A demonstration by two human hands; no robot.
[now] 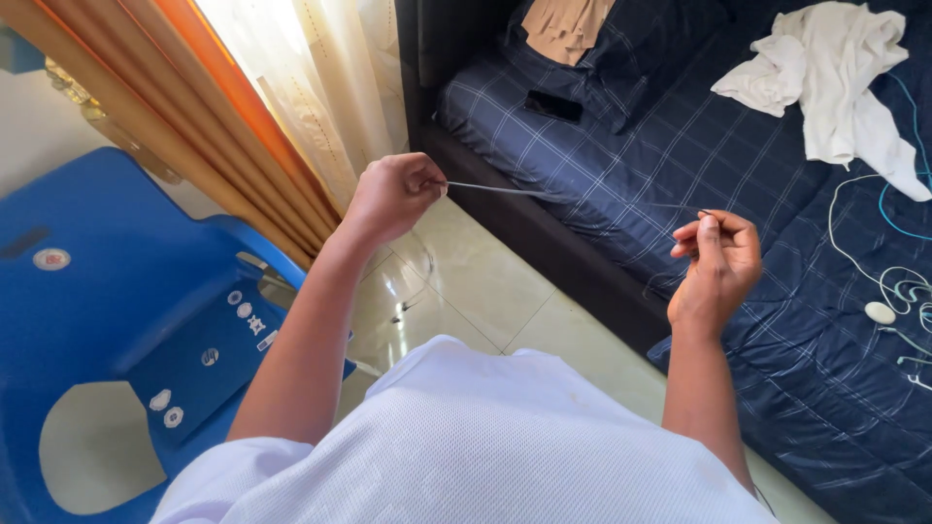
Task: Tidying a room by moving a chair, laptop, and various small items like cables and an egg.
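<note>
Here, the left hand (390,194) and the right hand (716,254) each pinched shut on one end of a thin thread (495,187), held tight over the floor near the blue bed (621,165), and it might have snapped, though its right half barely showed.

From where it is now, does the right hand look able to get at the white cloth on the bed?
Probably not without letting go: the right hand is pinching a thread stretched to the left hand. The white cloth lies farther up the bed, with nothing between.
</note>
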